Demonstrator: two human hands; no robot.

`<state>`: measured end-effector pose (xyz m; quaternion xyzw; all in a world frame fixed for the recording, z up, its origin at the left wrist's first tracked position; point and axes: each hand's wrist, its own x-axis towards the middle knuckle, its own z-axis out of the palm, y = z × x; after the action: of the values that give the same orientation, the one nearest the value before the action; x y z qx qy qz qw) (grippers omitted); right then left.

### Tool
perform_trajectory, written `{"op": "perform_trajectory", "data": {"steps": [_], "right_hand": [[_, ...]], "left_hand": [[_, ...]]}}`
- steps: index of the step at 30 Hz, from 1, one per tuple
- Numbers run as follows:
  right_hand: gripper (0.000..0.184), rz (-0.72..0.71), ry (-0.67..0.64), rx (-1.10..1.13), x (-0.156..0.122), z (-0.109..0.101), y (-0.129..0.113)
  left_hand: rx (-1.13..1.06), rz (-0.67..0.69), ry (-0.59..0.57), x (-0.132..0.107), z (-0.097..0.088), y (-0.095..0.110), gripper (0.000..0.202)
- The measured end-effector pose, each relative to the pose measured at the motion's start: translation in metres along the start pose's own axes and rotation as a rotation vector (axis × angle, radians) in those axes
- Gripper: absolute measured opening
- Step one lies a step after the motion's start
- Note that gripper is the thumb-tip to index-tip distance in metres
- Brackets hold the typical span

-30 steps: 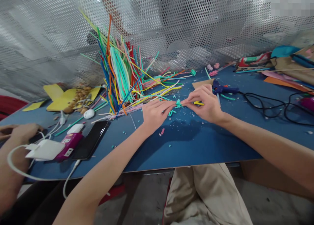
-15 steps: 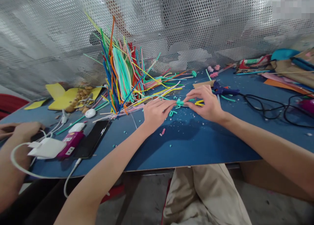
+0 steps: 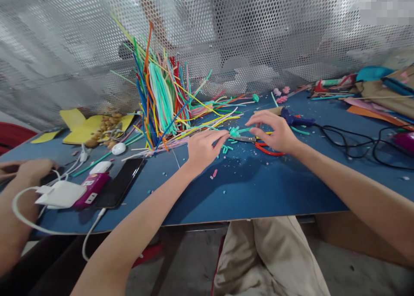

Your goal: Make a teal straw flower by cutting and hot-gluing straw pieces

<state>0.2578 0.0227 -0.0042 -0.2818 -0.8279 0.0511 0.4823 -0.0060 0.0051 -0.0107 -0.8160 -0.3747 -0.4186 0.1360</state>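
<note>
My left hand (image 3: 207, 147) pinches a small teal pipe-cleaner cluster (image 3: 234, 132) between thumb and fingers; short ends fan out towards the right. Just right of it hovers my right hand (image 3: 273, 130), thumb and fingers curved and apart, with nothing seen between them. A pair of scissors (image 3: 247, 138) lies under the right hand, its blades pointing at the cluster. Its handle loops are red and yellow, partly covered by the hand. Short teal cut pieces (image 3: 227, 149) lie on the blue table (image 3: 200, 201) below the cluster.
A thick upright bundle of coloured pipe cleaners (image 3: 161, 100) stands at the back left. A blue glue gun (image 3: 296, 117) with a black cord lies right. A phone (image 3: 121, 184), a purple power adapter (image 3: 93, 189) and another person's hand (image 3: 35, 173) are at the left.
My right hand has come away from the teal cluster and its fingers have parted. More of the scissors now shows, including the blades and red handle. The left hand keeps its pinch.
</note>
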Motion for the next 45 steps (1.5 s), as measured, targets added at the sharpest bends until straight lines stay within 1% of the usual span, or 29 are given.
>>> {"op": "perform_trajectory", "data": {"steps": [2, 5, 9, 11, 14, 18, 22, 30, 32, 34, 36, 38, 39, 42, 45], "right_hand": [[0.015, 0.006, -0.03, -0.024, -0.002, -0.003, 0.01], [0.016, 0.022, -0.018, -0.064, -0.004, -0.004, 0.016], [0.022, 0.042, -0.053, -0.075, -0.003, 0.001, 0.01], [0.021, 0.026, -0.07, -0.083, -0.003, 0.004, 0.007], [0.019, 0.012, -0.05, -0.085, -0.003, 0.006, 0.007], [0.016, 0.027, -0.012, -0.075, -0.005, 0.003, 0.012], [0.014, 0.016, -0.034, -0.065, -0.006, -0.001, 0.015], [0.015, -0.037, -0.084, -0.033, -0.005, -0.002, 0.004], [0.018, -0.026, -0.128, -0.028, -0.003, -0.002, 0.004], [0.02, -0.002, -0.201, -0.037, -0.002, -0.004, 0.009], [0.021, 0.021, -0.34, -0.073, -0.001, -0.009, 0.017], [0.019, 0.028, -0.493, -0.146, -0.003, -0.015, 0.029], [0.021, 0.029, -0.547, -0.195, -0.006, -0.018, 0.035], [0.041, 0.067, -0.635, -0.325, -0.014, -0.022, 0.051], [0.056, 0.154, -0.72, -0.331, -0.018, -0.023, 0.054]], "left_hand": [[0.004, -0.023, -0.004, 0.0, -0.001, -0.002, 0.019], [0.008, -0.038, -0.015, 0.001, -0.001, -0.003, 0.02], [0.017, -0.051, -0.037, 0.0, 0.0, -0.004, 0.02], [0.02, -0.051, -0.047, 0.0, 0.001, -0.005, 0.021], [0.015, -0.047, -0.054, 0.0, 0.001, -0.007, 0.023], [0.011, -0.038, -0.062, 0.0, 0.001, -0.007, 0.024], [0.019, -0.009, -0.051, 0.0, 0.001, -0.007, 0.023], [0.017, 0.052, -0.047, 0.001, 0.002, -0.016, 0.018], [0.01, 0.058, -0.062, 0.001, 0.002, -0.017, 0.018], [0.009, 0.057, -0.082, 0.001, 0.002, -0.017, 0.017], [0.01, 0.054, -0.076, 0.001, 0.002, -0.018, 0.017], [0.012, 0.058, -0.034, 0.0, 0.002, -0.018, 0.016], [0.014, 0.064, -0.005, 0.0, 0.001, -0.018, 0.016], [0.036, 0.1, 0.081, 0.001, 0.0, -0.019, 0.012], [0.028, 0.136, 0.142, 0.002, -0.003, -0.017, 0.01]]}}
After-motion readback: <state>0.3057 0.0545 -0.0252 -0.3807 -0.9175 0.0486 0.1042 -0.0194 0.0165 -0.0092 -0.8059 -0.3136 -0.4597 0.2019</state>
